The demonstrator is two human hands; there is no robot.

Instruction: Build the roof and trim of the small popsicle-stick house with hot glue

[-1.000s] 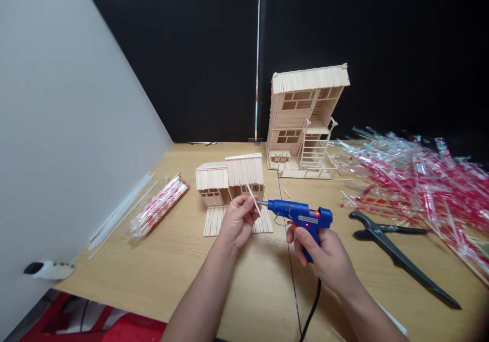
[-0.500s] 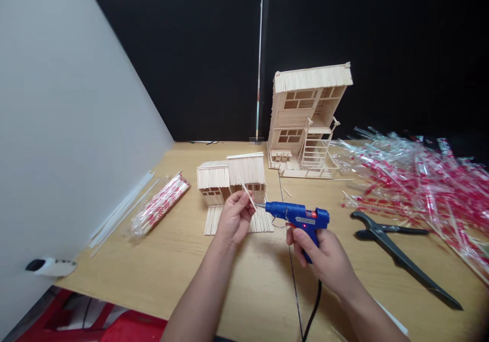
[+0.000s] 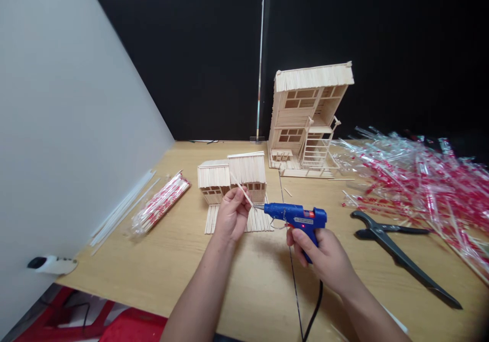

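Observation:
Between the fingertips of my left hand is a thin wooden stick, slanting up to the left. My right hand is wrapped round the handle of a blue hot glue gun, which has a small red light lit on its side. The gun's nozzle points left, at or very close to the stick's lower end; I cannot tell whether they touch. Behind my left hand stands a small stick-built house with a slatted floor in front, partly hidden by that hand.
A taller stick house stands at the back. On the right lie black pliers and a heap of plastic wrappers. To the left are a packet of wrapped sticks and white glue sticks. The gun's cord runs toward me.
My left hand has shifted slightly left, so more of the stick's length shows above the fingers. The glue gun has moved a little left, its nozzle staying by the stick's lower end.

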